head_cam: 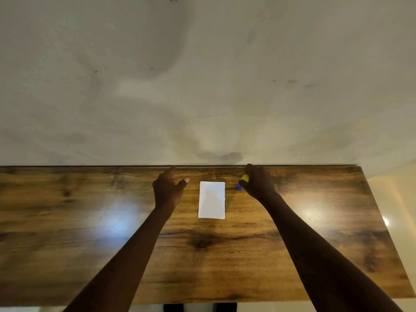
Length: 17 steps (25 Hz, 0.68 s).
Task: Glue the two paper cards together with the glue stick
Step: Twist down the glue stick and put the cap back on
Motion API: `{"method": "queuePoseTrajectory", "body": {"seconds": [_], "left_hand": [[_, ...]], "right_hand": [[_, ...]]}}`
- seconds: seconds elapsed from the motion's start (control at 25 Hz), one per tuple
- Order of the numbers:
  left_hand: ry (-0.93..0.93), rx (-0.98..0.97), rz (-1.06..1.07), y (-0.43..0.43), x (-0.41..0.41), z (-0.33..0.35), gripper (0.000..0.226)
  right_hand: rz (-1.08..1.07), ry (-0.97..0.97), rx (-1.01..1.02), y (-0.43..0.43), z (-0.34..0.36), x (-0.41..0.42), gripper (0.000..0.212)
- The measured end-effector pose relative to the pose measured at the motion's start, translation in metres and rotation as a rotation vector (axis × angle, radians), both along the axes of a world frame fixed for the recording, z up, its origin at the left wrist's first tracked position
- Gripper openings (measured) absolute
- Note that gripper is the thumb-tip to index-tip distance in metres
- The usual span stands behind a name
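We saw a wooden table (90,221) filling the lower part of the view, its top a dark brown grain with knots and streaks. The surface was glossy: two bright patches of reflected light sat on it, a bluish one to the left and a warmer one to the right. Its far edge met a pale, off-white wall (202,75), which carried soft shadows, faint smudges and a few small dark marks. At the right, beyond the table's end, we noted a cream-coloured floor (400,199) with a small glint of light on it.
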<state>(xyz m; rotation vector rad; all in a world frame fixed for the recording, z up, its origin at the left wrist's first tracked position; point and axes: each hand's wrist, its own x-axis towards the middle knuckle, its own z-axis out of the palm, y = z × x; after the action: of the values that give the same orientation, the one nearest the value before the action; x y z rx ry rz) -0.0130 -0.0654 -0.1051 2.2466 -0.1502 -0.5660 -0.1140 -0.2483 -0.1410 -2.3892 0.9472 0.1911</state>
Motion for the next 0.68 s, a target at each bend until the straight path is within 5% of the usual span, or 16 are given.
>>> {"method": "queuePoseTrajectory", "body": {"seconds": [0.68], "left_hand": [[-0.030,0.005,-0.007,0.0094,0.0042,0.0034,0.055]], "right_hand": [[0.063,0.045,0.001,-0.0029,0.0090,-0.0010,0.040]]}}
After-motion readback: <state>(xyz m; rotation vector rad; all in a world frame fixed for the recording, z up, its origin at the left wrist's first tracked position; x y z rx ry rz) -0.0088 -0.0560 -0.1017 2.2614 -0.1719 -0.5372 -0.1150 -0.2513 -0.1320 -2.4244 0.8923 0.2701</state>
